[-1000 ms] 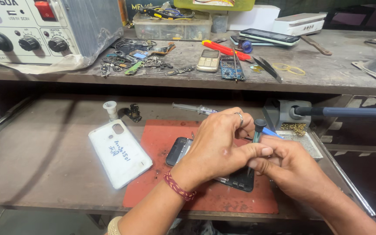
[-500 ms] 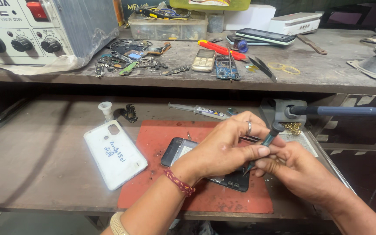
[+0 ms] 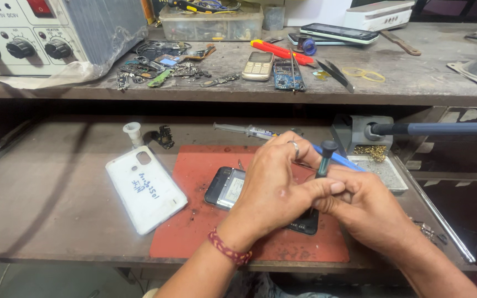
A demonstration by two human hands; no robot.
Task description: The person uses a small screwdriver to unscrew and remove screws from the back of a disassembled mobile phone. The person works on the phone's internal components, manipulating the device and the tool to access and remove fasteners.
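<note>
Hands (image 3: 310,193) hide the opened phone's (image 3: 228,186) right half.

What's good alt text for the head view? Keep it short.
Two bare hands work over an opened dark phone on a red mat: the left hand presses on it while the right hand holds a slim dark screwdriver upright. A white phone back cover lies left of the mat on the wooden bench.
</note>
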